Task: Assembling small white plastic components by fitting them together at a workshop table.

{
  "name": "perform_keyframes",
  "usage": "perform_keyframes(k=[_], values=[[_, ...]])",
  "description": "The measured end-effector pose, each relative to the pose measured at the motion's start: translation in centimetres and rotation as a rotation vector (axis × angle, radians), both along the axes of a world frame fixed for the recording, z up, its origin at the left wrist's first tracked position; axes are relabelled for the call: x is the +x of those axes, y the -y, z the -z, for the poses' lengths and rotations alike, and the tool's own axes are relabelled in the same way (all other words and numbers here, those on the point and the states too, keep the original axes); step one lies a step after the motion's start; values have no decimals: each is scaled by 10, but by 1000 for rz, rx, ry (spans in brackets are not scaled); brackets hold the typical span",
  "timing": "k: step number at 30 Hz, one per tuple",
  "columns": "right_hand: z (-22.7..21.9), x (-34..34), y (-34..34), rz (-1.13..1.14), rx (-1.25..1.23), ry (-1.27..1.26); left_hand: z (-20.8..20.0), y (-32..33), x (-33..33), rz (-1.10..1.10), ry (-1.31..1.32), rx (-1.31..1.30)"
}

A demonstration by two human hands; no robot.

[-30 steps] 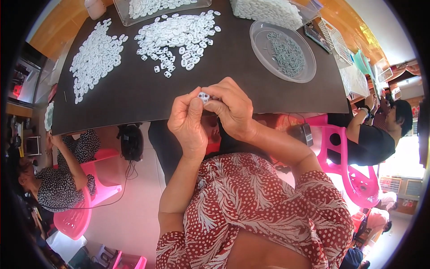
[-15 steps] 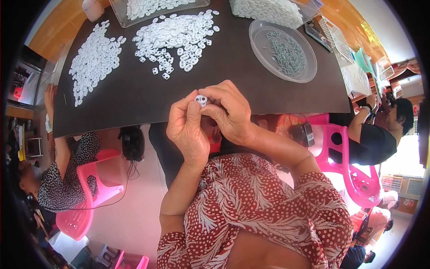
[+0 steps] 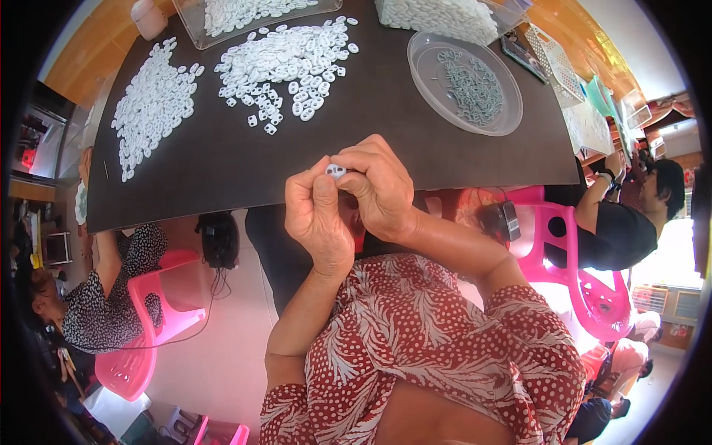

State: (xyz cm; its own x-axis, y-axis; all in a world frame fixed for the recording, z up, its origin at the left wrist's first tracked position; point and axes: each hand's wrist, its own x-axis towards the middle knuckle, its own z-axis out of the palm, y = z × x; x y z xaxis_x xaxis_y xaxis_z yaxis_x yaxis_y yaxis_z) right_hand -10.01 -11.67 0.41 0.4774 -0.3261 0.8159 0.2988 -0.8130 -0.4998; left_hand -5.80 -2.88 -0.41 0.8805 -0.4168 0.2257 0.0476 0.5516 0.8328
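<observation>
My left hand (image 3: 317, 216) and my right hand (image 3: 380, 187) meet over the near edge of a dark table (image 3: 222, 159). Together their fingertips pinch one small white plastic piece (image 3: 335, 171) with two holes. Farther out on the table lie two loose heaps of the same white pieces, one in the middle (image 3: 285, 59) and one at the left (image 3: 152, 104). A clear round dish (image 3: 466, 81) at the right holds small grey metal parts.
Clear trays of white pieces stand at the table's far edge (image 3: 245, 11) and far right (image 3: 441, 16). A person in a spotted top sits on a pink chair (image 3: 144, 326) at the left. Another person in black (image 3: 615, 222) sits at the right by a pink stool.
Both hands have stayed together on the white piece, with only small finger shifts. The person at the left has lowered an arm from the table's edge.
</observation>
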Motion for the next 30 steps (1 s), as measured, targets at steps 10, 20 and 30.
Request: perform_keyframes(k=[10, 20, 30], values=[[2, 9, -1, 36, 7, 61, -1, 10, 1, -106, 115, 67], [-25, 3, 62, 142, 4, -201, -4, 21, 38, -34, 366, 493], [-117, 36, 300, 622, -281, -134, -15, 73, 96, -371, 1422, 632]])
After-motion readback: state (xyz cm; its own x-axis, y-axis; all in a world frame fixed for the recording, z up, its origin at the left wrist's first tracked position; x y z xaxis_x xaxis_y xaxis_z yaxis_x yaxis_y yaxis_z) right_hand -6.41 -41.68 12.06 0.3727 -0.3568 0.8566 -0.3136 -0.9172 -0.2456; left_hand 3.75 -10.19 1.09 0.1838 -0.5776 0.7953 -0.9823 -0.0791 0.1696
